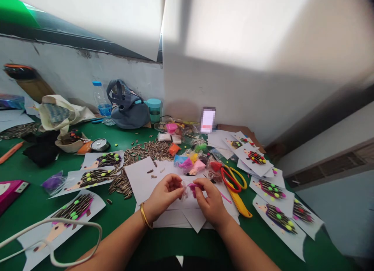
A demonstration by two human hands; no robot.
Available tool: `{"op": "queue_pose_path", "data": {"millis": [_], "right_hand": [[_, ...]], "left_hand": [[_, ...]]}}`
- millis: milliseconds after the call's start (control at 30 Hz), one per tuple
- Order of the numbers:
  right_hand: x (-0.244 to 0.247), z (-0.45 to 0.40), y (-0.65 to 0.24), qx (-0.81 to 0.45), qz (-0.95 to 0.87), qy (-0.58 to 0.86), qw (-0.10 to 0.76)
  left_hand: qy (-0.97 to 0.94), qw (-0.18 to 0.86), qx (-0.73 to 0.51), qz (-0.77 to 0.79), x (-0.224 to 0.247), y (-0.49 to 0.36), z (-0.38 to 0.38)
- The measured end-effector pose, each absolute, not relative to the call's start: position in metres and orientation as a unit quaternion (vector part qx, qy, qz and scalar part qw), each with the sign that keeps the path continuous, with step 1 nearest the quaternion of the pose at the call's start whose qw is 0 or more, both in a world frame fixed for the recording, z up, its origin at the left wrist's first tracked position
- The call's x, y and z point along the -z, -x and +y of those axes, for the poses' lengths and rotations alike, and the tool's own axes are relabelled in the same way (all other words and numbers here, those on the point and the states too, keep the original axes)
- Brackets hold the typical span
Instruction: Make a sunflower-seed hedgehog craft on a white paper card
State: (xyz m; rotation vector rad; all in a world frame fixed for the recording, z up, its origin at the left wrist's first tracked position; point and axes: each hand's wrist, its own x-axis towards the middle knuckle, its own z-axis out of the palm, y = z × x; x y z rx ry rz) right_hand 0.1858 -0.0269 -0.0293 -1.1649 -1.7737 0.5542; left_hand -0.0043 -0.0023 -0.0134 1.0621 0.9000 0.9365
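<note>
Within right hand (211,203), purple lump (192,188)

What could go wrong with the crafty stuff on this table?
The purple clay in the right hand might smudge the white paper below. The left hand could bump the loose seeds and scatter them. Reaching right might knock the scissors.

Green table (169,241), well covered. White sheets (140,181) toward near edge; striped seeds (121,184) heaped alongside (one stray just off the pile); seed-decorated cards (73,210) both sides; blue-grey bag (130,113) at back.
</note>
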Motion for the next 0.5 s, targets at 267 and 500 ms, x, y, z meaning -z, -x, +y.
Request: {"op": "queue_pose_path", "data": {"millis": [267, 500], "right_hand": [[0.0289, -0.0274, -0.1847, -0.197, -0.729, 0.469, 0.459], [0.0292, -0.0297, -0.1816, -0.140, -0.737, 0.475, 0.460]], "left_hand": [[-0.490, 0.653, -0.413, 0.405, 0.0101, 0.0032, -0.0041], [-0.491, 0.634, -0.442, 0.403, 0.0152, 0.0008, -0.0046]]}}
